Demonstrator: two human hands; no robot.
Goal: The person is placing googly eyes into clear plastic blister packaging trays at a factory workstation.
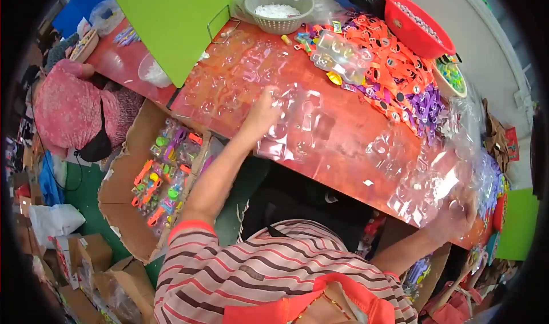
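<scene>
1. Head view: clear moulded tray (297, 127) lies on the red worktop (343, 167), by its near edge and left of the midpoint of that edge. Long axis appears to run slantwise from near edge toward back edge; which end is its front cannot be told.
2. Left hand (265, 114) sits at the tray's left side, fingers curled. Whether they pinch the plastic or merely rest on it: cannot tell.
3. Right hand (454, 218) is at the near right corner of the worktop, beside overlapping clear trays (420, 190). Blurred; finger opening and any hold cannot be told.
4. Edges: tray's near end reaches about to the worktop's near edge. Further laid-out clear trays (240, 67) cover the left end.
5. Open room: bare red surface between the tray and the right-hand cluster. Toward the back edge, room is limited by a heap of orange straps (377, 52), with purple straps (424, 108) at its right and a filled clear pack (341, 56) on its left side.
6. Hard to make out: glare and transparency blur tray outlines; number of layers in the right-hand cluster uncertain. Left fingertips partly hidden.
</scene>
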